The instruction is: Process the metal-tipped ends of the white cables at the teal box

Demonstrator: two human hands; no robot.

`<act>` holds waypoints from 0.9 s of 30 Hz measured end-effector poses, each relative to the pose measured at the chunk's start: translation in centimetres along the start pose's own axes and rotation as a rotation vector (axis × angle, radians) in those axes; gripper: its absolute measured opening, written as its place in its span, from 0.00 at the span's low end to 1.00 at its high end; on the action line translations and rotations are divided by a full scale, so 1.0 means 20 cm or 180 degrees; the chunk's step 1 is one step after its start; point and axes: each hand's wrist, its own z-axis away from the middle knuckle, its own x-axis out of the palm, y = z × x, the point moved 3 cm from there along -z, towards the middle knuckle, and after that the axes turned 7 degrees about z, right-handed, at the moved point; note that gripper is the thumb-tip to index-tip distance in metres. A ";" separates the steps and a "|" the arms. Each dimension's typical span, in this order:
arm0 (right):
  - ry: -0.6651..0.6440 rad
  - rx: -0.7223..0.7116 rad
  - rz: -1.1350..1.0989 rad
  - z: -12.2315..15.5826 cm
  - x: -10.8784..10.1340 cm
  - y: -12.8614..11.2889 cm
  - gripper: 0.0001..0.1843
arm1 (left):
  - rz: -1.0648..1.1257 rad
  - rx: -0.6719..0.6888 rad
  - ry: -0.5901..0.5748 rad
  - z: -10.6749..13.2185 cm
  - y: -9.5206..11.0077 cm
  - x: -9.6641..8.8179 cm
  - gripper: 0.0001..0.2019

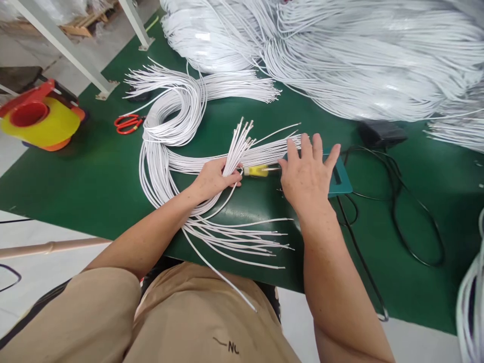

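My left hand (212,179) is closed round a bunch of white wires (238,146), whose bare ends fan upward above the fingers. Fingers spread, my right hand (308,176) lies over a flat teal device (343,176) and covers much of it. Another row of white wires (270,151) runs behind the held bunch, its ends at my right fingertips. Between the hands lies a screwdriver (257,171) with a yellow handle, its shaft pointing at my right hand. Loose wires (242,237) trail below my left wrist towards the table's front edge.
On the green table (94,176) a coiled wire bundle (177,111) lies beside red-handled scissors (128,123). Large wire heaps (359,55) fill the back. A black box (381,133) and black cable (395,201) are at right, a yellow tape dispenser (45,123) at left.
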 end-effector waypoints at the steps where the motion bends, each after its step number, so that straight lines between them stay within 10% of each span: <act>1: -0.0035 -0.0020 0.0027 0.00 0.00 0.00 0.24 | 0.0087 -0.0055 0.0015 0.00 0.00 -0.01 0.17; 6: 0.0110 -0.0310 -0.0429 -0.01 -0.08 -0.07 0.20 | 0.0605 0.0016 -0.0044 0.00 -0.01 -0.06 0.25; 11: -0.0348 -0.2366 -0.1611 0.09 -0.17 -0.36 0.15 | 0.0644 0.0439 -0.0062 -0.01 -0.02 -0.07 0.23; 16: -0.0308 -0.2612 -0.1324 0.19 -0.14 -0.52 0.13 | 0.1135 0.0417 -0.0237 -0.01 -0.03 -0.07 0.22; 22: -0.2077 -0.1700 -0.2521 0.15 -0.14 -0.47 0.13 | 0.1275 0.0141 -0.0165 -0.02 -0.05 -0.09 0.19; 27: -0.1089 0.0890 -0.4062 -0.01 -0.09 -0.23 0.11 | 0.0872 0.0224 -0.0377 0.01 -0.03 -0.07 0.21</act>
